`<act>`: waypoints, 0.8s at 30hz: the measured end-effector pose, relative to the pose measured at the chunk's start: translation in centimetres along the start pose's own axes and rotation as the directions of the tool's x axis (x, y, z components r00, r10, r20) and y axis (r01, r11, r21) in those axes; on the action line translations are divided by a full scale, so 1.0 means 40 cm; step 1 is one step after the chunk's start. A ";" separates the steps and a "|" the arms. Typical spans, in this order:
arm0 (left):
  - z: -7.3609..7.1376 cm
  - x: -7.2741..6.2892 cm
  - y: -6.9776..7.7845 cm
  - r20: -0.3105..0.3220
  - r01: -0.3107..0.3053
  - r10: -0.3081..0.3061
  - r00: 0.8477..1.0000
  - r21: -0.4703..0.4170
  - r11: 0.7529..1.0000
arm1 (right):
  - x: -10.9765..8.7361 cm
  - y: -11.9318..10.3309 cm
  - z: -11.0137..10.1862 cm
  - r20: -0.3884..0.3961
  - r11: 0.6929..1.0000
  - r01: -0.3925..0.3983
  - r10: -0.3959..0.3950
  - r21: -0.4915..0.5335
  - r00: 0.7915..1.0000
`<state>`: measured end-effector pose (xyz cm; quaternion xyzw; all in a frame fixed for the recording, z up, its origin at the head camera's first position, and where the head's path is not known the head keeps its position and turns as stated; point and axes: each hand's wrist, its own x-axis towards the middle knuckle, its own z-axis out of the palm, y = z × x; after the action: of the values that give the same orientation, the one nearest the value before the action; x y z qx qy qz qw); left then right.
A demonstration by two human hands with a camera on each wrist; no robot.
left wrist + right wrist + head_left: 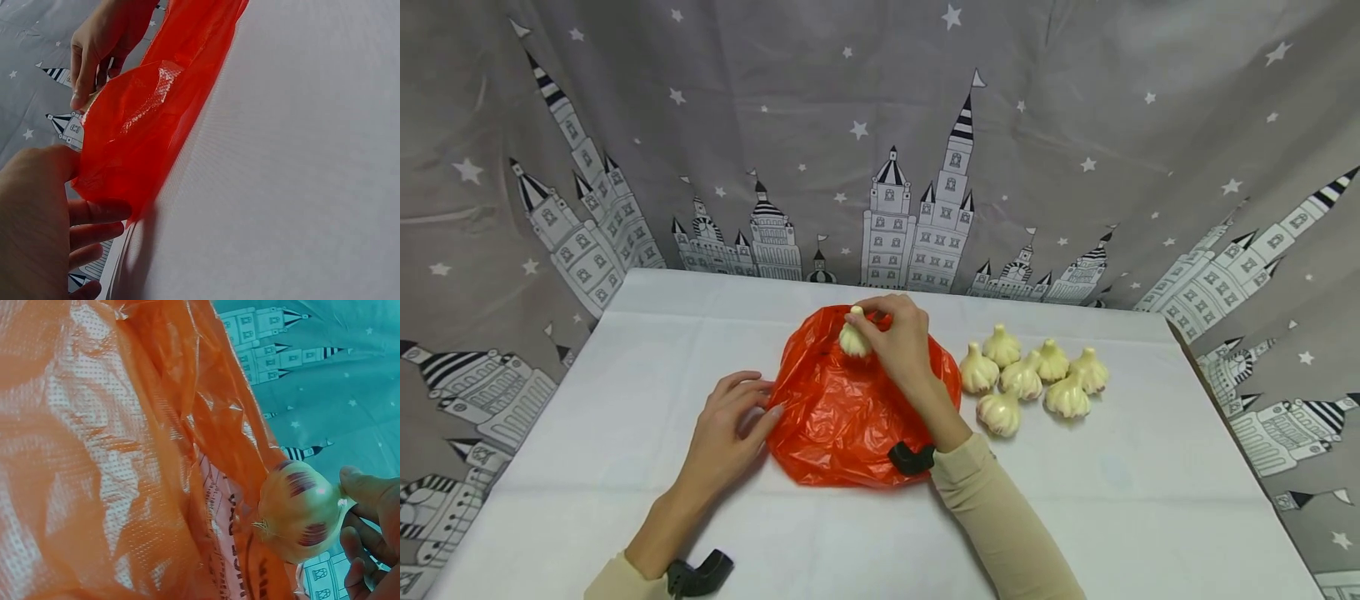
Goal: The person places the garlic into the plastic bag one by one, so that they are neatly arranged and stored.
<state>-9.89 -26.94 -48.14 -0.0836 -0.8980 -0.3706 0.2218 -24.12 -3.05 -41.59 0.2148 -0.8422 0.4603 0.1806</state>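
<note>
A red plastic bag (850, 417) lies on the white table with its mouth spread. My right hand (898, 342) pinches a garlic bulb (854, 340) by its neck over the far part of the bag. In the right wrist view the bulb (300, 512) shows purple streaks and a small root tuft, right at the bag's opening (206, 412). At the bag's left side, my left hand (726, 429) holds the edge between thumb and index finger (100, 211). Its other fingers are spread away from the plastic.
Several more garlic bulbs (1022, 377) stand in a cluster right of the bag, close to my right forearm. Behind the white-covered table (1150, 483) hangs a grey curtain (805, 83) printed with castles and stars. Dark printed lettering (231, 544) shows inside the bag.
</note>
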 end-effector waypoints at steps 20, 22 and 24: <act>0.003 0.001 -0.004 0.003 -0.005 0.005 1.000 -0.008 1.000 | -0.018 0.037 0.047 0.057 0.999 -0.029 0.028 0.013 0.998; 0.003 0.001 -0.004 0.007 0.001 -0.001 1.000 -0.005 1.000 | -0.018 0.039 0.049 0.066 0.999 -0.037 0.036 0.012 0.997; 0.002 0.000 -0.003 0.009 0.010 -0.010 1.000 -0.006 1.000 | -0.019 0.040 0.051 0.078 0.999 -0.045 0.045 0.005 0.996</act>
<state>-9.98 -26.97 -48.28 -0.0816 -0.8984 -0.3739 0.2156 -24.56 -3.88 -44.13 0.2140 -0.8517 0.4584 0.1366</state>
